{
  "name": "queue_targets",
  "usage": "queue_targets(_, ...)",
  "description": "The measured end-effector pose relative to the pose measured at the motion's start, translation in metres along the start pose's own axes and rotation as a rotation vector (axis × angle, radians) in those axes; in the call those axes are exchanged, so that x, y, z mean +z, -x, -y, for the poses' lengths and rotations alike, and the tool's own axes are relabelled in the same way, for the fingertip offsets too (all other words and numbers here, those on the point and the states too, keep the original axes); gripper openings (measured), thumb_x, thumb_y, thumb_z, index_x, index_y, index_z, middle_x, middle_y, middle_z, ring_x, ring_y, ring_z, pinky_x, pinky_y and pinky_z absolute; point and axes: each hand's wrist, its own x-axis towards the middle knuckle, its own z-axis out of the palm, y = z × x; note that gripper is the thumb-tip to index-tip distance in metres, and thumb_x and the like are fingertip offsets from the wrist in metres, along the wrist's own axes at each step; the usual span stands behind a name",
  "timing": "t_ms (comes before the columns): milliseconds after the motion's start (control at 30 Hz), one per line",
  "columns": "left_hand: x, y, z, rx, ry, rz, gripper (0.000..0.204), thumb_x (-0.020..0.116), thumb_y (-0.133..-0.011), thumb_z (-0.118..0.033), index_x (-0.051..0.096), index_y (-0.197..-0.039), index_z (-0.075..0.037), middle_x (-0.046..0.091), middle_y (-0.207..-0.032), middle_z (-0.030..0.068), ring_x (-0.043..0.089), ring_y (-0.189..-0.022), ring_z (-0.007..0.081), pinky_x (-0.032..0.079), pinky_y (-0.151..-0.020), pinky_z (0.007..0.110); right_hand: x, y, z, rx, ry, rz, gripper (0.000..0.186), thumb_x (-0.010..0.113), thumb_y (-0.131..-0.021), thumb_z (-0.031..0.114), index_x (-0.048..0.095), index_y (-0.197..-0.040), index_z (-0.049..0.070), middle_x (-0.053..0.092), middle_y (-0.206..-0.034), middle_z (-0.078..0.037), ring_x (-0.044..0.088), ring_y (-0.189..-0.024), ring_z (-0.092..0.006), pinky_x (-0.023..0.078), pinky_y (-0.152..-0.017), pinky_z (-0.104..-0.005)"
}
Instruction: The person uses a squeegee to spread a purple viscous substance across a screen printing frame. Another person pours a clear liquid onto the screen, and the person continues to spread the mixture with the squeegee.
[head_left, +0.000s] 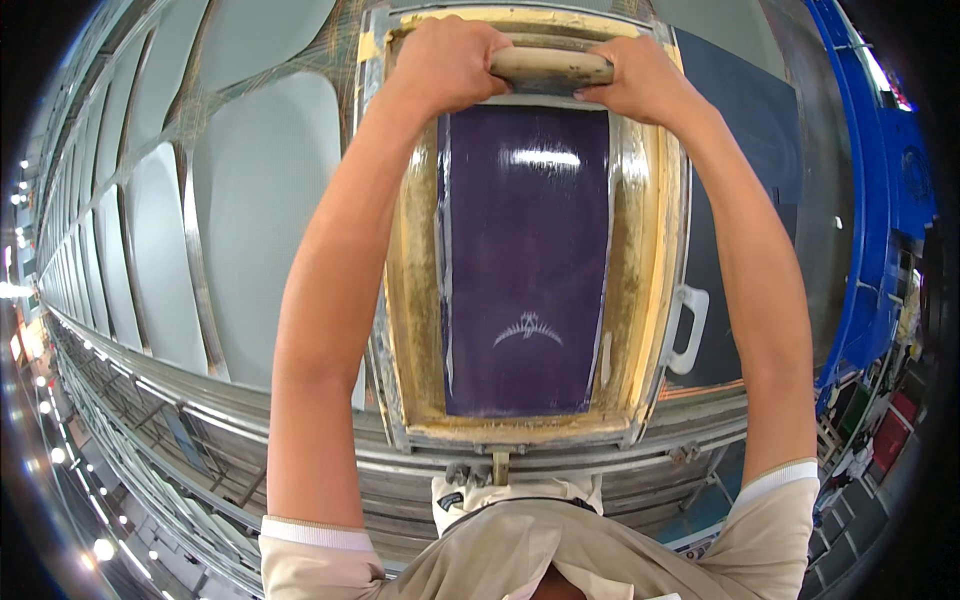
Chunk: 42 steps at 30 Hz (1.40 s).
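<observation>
Grey sheets [265, 230] extend leftward. At the far end of the yellow-edged frame [655, 250], the left hand [455, 65] and right hand [637, 80] curl around opposite ends of a pale bar [550, 66]. Uneven pressure between them could skew it, streaking the purple panel [525, 220].

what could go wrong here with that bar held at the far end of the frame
The left hand and right hand hold opposite ends of the pale bar, so uneven pressure might tilt it. The whitish streaks along the sides of the dark purple panel could smear if they are wet, which I can't confirm. Both hands look close to the frame at its far end, so knuckles may scrape it.
</observation>
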Motion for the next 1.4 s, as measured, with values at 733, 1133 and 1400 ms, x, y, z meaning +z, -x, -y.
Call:
queue_targets(733, 0.060, 0.356, -0.163, 0.100, -0.115, -0.092, 0.036, 0.084, -0.070, -0.020, 0.074, -0.104, -0.015, 0.070, -0.098, -0.0001, 0.064, -0.096, 0.0209, 0.045, -0.089, 0.039, 0.063, 0.325, 0.106, 0.157, -0.263, -0.326, 0.049, 0.078, -0.087, 0.040, 0.071, -0.121, 0.004, 0.072, -0.120, -0.018, 0.064, -0.112, -0.0395, 0.048, -0.099, -0.0465)
queue_targets(1133, 0.072, 0.371, -0.169, 0.082, -0.092, -0.036, 0.033, 0.082, -0.070, -0.015, 0.073, -0.102, -0.015, 0.069, -0.099, -0.0007, 0.064, -0.096, 0.0206, 0.045, -0.087, 0.039, 0.100, 0.293, 0.012, 0.774, -0.463, -0.643, 0.039, 0.061, -0.099, 0.040, 0.070, -0.100, 0.002, 0.072, -0.097, -0.021, 0.067, -0.097, -0.0422, 0.051, -0.083, -0.0486)
queue_targets(1400, 0.055, 0.372, -0.182, 0.116, -0.116, -0.077, 0.043, 0.078, -0.064, -0.006, 0.073, -0.106, -0.013, 0.071, -0.107, -0.0011, 0.064, -0.093, 0.0215, 0.045, -0.084, 0.039, 0.086, 0.295, 0.015, 0.659, -0.458, -0.778, 0.035, 0.063, -0.098, 0.036, 0.069, -0.094, 0.002, 0.071, -0.088, -0.021, 0.067, -0.087, -0.0450, 0.050, -0.074, -0.0485)
